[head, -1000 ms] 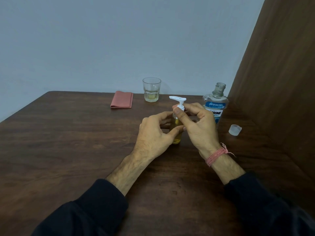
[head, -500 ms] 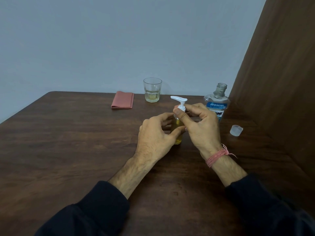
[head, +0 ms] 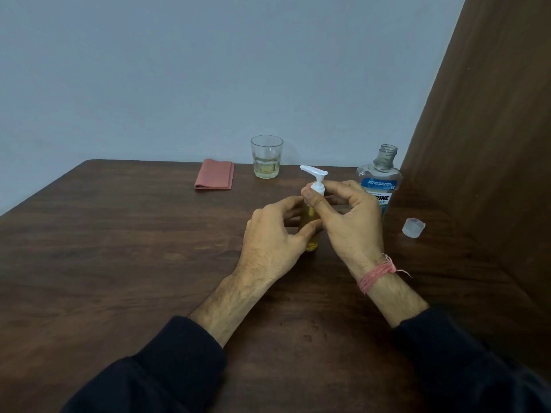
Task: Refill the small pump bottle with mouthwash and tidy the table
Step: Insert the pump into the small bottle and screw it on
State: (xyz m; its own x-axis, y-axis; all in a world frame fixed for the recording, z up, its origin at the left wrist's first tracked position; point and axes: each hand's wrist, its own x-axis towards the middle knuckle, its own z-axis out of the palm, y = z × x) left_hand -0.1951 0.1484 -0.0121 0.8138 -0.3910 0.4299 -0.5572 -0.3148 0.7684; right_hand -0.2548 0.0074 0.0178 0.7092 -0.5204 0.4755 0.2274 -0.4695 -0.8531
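Observation:
The small pump bottle stands upright on the wooden table, holding yellow liquid. My left hand grips its body. My right hand pinches the collar of the white pump head, which sits on top of the bottle with its spout pointing left. Behind my right hand stands the large mouthwash bottle, uncapped and partly hidden. Its clear cap lies on the table to the right.
A drinking glass with a little yellowish liquid stands near the back edge. A folded pink cloth lies to its left. A brown wooden panel rises along the table's right side.
My right hand's fingers have shifted slightly around the pump collar. The bottle and my left hand stay in place.

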